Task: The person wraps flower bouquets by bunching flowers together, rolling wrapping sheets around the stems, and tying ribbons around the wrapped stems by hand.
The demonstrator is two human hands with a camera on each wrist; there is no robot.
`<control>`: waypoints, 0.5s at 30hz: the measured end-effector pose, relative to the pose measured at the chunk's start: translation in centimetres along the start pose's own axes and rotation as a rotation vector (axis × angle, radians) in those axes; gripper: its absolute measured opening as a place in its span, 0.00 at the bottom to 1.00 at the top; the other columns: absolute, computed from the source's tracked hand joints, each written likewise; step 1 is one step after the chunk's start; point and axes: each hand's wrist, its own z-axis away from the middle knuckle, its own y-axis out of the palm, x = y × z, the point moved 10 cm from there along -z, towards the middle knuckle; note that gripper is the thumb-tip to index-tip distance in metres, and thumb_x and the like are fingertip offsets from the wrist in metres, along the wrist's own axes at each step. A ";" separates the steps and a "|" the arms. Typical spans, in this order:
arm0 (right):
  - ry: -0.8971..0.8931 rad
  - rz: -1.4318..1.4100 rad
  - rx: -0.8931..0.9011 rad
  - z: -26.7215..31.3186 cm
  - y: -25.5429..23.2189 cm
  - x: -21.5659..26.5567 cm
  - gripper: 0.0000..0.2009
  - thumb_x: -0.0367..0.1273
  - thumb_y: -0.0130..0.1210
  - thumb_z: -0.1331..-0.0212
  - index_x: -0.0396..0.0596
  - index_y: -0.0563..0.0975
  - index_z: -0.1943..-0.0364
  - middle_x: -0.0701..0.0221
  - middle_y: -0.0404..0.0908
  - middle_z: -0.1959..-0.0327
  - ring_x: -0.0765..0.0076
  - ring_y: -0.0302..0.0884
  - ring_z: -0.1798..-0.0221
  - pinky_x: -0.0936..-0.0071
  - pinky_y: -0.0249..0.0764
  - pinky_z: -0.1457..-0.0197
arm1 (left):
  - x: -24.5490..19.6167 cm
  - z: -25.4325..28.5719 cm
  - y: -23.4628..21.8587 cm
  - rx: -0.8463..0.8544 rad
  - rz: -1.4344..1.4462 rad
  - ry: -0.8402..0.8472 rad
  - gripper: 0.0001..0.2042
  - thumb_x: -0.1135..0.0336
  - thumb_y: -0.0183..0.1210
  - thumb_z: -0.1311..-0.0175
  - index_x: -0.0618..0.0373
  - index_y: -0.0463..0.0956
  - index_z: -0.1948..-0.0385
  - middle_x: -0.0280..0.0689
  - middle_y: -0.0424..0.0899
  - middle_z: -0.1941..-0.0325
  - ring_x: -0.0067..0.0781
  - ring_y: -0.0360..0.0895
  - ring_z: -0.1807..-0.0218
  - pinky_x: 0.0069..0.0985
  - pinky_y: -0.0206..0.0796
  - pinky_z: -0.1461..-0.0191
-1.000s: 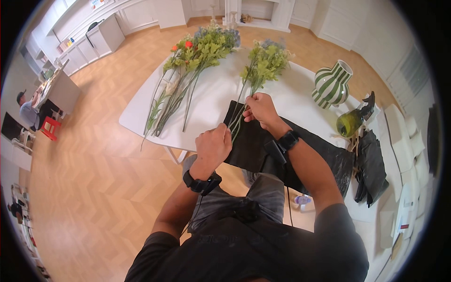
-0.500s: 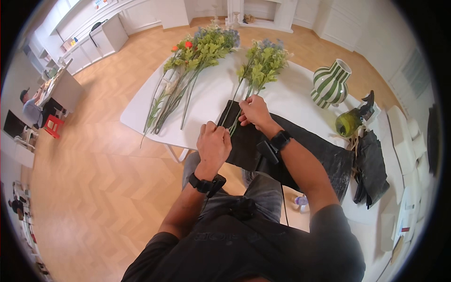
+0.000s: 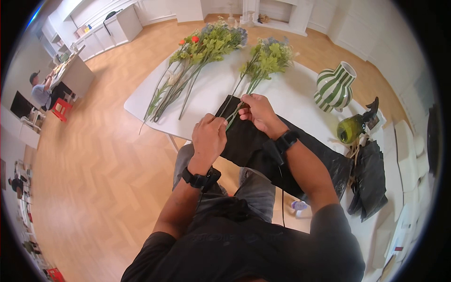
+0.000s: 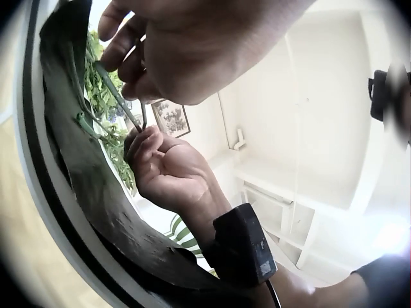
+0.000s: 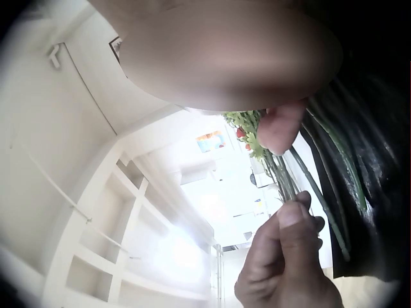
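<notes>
A small bunch of leafy flowers [image 3: 268,60] with bluish tops lies with its heads toward the far side of the white table. Its green stems [image 3: 237,112] come toward the person over a black sheet [image 3: 253,150]. My right hand [image 3: 260,115] pinches the stems partway down. Lower on them, to the left, my left hand [image 3: 209,136] grips the stem ends between thumb and fingers. In the left wrist view, a green stem [image 4: 115,95] spans the space between both hands. The left thumb and fingertips [image 5: 292,215] pinch a stem in the right wrist view.
A larger pile of flowers [image 3: 202,51] with red blooms lies at left on the table [image 3: 141,105]. To the right stand a green-striped vase [image 3: 334,87] and a green glass vessel [image 3: 348,130], near folded black material [image 3: 369,181]. A person [image 3: 42,89] sits at the far left.
Both hands stay on the stems with small shifts; the right hand dipped left half a second ago, then came back right. The head view has turned slightly.
</notes>
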 end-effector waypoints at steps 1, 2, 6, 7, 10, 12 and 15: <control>0.004 0.007 0.005 0.2 0.3 0.1 0.10 0.34 0.53 0.34 0.40 0.73 0.65 0.66 0.76 0.71 0.73 0.75 0.76 0.76 0.78 0.74 | -0.2 0.0 0.2 0.060 0.004 -0.034 0.04 0.70 0.58 0.40 0.59 0.80 0.71 0.40 0.78 0.70 0.46 0.77 0.65 0.39 0.67 0.60; -0.046 0.009 -0.013 0.4 0.4 0.8 0.10 0.34 0.53 0.34 0.41 0.73 0.66 0.67 0.76 0.72 0.74 0.75 0.76 0.76 0.77 0.75 | -0.1 0.1 0.7 0.120 0.011 -0.068 0.06 0.71 0.56 0.38 0.62 0.81 0.67 0.43 0.81 0.70 0.47 0.79 0.67 0.38 0.70 0.61; -0.181 0.113 -0.086 0.6 0.9 3.1 0.11 0.33 0.52 0.35 0.37 0.73 0.67 0.66 0.77 0.74 0.74 0.75 0.78 0.76 0.75 0.79 | 0.3 0.2 1.5 0.156 0.175 -0.112 0.08 0.71 0.53 0.35 0.64 0.81 0.65 0.43 0.83 0.73 0.42 0.81 0.73 0.34 0.72 0.66; -0.177 0.115 -0.088 0.4 1.0 3.2 0.11 0.33 0.52 0.35 0.37 0.73 0.67 0.66 0.77 0.74 0.74 0.75 0.78 0.76 0.75 0.79 | 0.7 0.2 1.9 0.227 0.316 -0.211 0.07 0.70 0.53 0.35 0.62 0.80 0.67 0.44 0.82 0.75 0.47 0.81 0.73 0.38 0.71 0.66; -0.183 0.229 -0.091 -0.6 1.3 3.3 0.11 0.33 0.53 0.36 0.36 0.72 0.70 0.65 0.76 0.77 0.73 0.75 0.80 0.76 0.73 0.82 | 2.2 -0.2 2.7 0.355 0.439 -0.286 0.08 0.70 0.53 0.35 0.63 0.79 0.69 0.42 0.82 0.79 0.40 0.80 0.77 0.35 0.70 0.70; -0.149 0.300 -0.120 -1.6 0.9 2.4 0.12 0.32 0.54 0.37 0.35 0.72 0.73 0.64 0.75 0.79 0.70 0.76 0.82 0.74 0.74 0.83 | 3.1 -0.5 3.3 0.420 0.431 -0.250 0.09 0.70 0.53 0.35 0.66 0.79 0.69 0.38 0.82 0.79 0.28 0.81 0.80 0.27 0.70 0.73; -0.078 0.394 -0.206 -1.8 0.1 1.4 0.13 0.32 0.55 0.38 0.32 0.73 0.73 0.61 0.77 0.78 0.67 0.80 0.80 0.73 0.77 0.82 | 4.1 -0.7 4.6 0.478 0.336 -0.185 0.09 0.69 0.55 0.36 0.65 0.77 0.73 0.42 0.81 0.81 0.39 0.81 0.79 0.32 0.71 0.72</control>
